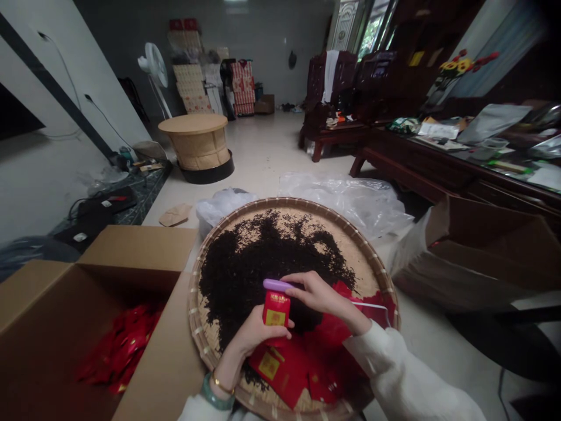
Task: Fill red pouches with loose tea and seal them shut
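My left hand [258,330] is closed around a small red foil pouch [277,309] with gold lettering and a yellow square, held upright. Across the pouch's top edge lies a slim purple handheld bag sealer [277,285], gripped by my right hand [309,290]. Both hands are above a round woven bamboo tray [195,316]. Dark, twisted loose tea leaves [263,251] cover much of it. More red pouches [287,368] lie flat at the tray's near right, below my hands. A white cord [372,305] shows beyond my right wrist.
At left, an open cardboard box [138,248] contains many red pouches [127,345]. Another open box [421,251] stands at right. Clear plastic sheeting [350,199] lies behind the tray. Farther off are a round wooden stand [193,124], a white fan [155,64] and a cluttered dark table [407,158].
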### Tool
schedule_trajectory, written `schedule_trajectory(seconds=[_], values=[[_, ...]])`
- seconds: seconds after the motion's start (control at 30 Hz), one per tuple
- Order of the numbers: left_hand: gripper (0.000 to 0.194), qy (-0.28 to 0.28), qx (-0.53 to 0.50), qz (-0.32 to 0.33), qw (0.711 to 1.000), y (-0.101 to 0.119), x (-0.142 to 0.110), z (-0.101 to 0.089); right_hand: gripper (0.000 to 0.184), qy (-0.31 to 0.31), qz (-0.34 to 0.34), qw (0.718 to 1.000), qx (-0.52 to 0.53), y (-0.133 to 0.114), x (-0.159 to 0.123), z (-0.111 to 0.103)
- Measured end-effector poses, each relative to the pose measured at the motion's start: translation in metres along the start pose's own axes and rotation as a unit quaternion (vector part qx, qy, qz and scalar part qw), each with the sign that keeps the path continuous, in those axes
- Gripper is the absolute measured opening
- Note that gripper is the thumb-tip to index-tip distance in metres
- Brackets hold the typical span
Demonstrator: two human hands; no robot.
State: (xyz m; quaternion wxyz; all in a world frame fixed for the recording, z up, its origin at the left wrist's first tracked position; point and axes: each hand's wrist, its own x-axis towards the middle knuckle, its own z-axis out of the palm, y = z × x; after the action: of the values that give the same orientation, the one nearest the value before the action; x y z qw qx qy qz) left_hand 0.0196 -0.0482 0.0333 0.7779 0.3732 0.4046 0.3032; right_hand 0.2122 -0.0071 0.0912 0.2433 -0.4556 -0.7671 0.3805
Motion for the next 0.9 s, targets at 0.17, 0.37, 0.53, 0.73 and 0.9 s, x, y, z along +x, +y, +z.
schedule_trajectory(seconds=[0.17, 0.37, 0.53, 0.73, 0.9], values=[[0.068, -0.039, -0.205, -0.043, 0.977, 0.001, 0.009, -0.002, 0.032, 0.008, -0.011, 1.0, 0.017, 0.001, 0.007, 0.0], [0.065, -0.002, -0.219, -0.052, 0.974, -0.001, 0.016, 0.002, 0.031, 0.01, -0.008, 1.0, 0.006, 0.003, 0.009, 0.002], [0.063, 0.011, -0.205, -0.046, 0.978, 0.0, 0.015, 0.003, 0.031, 0.007, -0.015, 1.0, 0.012, 0.005, 0.009, 0.004], [0.063, 0.015, -0.2, -0.042, 0.979, 0.0, 0.016, 0.003, 0.03, 0.009, -0.015, 1.0, 0.007, 0.003, 0.009, 0.003], [0.062, 0.013, -0.21, -0.044, 0.977, -0.001, 0.015, 0.004, 0.03, 0.01, -0.013, 1.0, 0.001, 0.004, 0.008, 0.004]])
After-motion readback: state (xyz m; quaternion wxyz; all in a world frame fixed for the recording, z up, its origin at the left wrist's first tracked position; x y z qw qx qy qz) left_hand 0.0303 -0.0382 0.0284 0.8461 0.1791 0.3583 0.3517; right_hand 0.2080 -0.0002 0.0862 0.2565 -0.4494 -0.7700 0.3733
